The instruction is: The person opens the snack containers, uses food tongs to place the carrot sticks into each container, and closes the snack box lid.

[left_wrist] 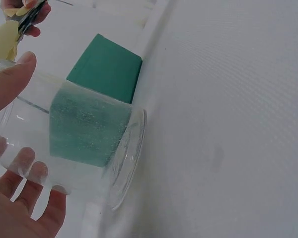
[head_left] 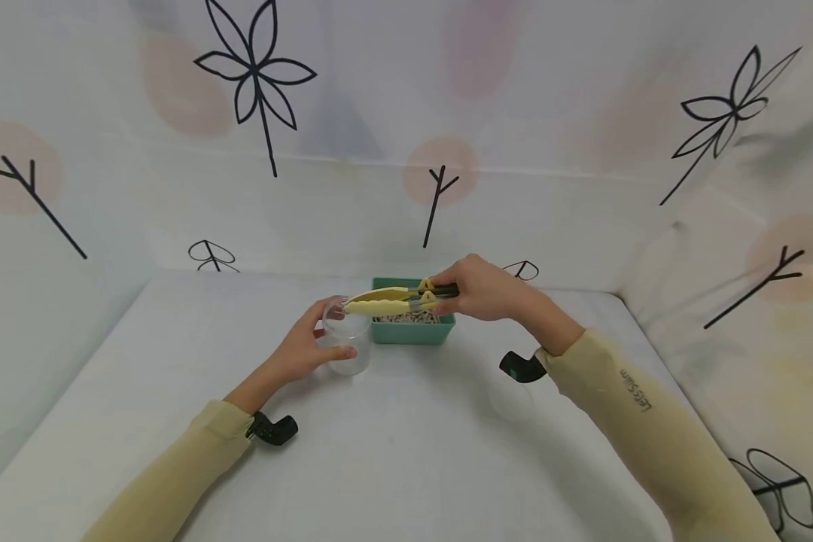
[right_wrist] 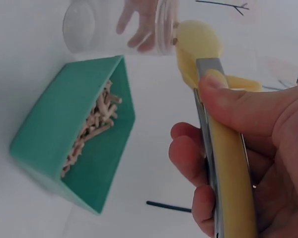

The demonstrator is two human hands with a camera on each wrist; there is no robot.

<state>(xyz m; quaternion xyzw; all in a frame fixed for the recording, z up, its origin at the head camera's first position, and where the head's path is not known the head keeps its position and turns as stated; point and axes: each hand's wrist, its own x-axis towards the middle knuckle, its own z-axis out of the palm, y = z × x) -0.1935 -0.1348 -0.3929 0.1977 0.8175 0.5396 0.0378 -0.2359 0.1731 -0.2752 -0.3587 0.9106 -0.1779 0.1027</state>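
Observation:
My left hand [head_left: 300, 349] grips a clear jar [head_left: 348, 366] with thumb and fingers round its sides. The jar's mouth faces up, and its base is at the white table. In my right hand [head_left: 482, 289] is a pair of yellow tongs [head_left: 378, 306], thumb on one arm and fingers curled round the other. The scalloped tips of the tongs are at the jar's rim. Small brown bits [right_wrist: 175, 40] show between tongs head and rim in the right wrist view. Behind and right of the jar stands a green box [head_left: 412, 335] holding several short beige stick-like pieces [right_wrist: 98, 119].
The white tabletop [head_left: 406, 452] spreads in front of the hands. Pale cloth walls [head_left: 352, 218] with black plant drawings rise at the back and sides. A black curved piece [head_left: 275, 429] sits at the left cuff, another [head_left: 522, 367] at the right cuff.

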